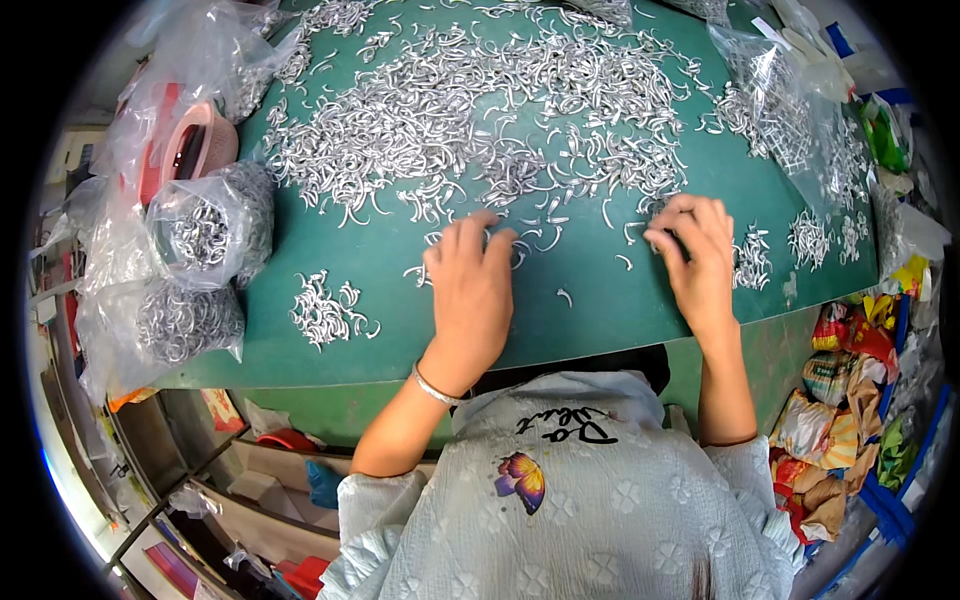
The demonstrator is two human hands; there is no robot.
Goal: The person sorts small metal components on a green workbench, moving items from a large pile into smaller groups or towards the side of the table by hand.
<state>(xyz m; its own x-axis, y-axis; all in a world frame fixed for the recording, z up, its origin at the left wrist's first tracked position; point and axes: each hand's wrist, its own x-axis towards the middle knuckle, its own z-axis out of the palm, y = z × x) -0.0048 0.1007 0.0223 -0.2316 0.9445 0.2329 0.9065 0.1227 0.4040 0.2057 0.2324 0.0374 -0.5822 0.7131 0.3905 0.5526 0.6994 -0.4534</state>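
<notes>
Heap of curved silver pieces point(400, 130)
Left hand point(472, 265) and right hand point(698, 245) curl at its near fringe; whether either grip pinches, I cannot tell. Mostly bare green surface point(610, 315) between them reaches the near edge.

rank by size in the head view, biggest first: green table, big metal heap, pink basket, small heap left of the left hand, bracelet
1. Green table
2. Big metal heap
3. Pink basket and small heap: too alike to rank
4. Bracelet
</notes>
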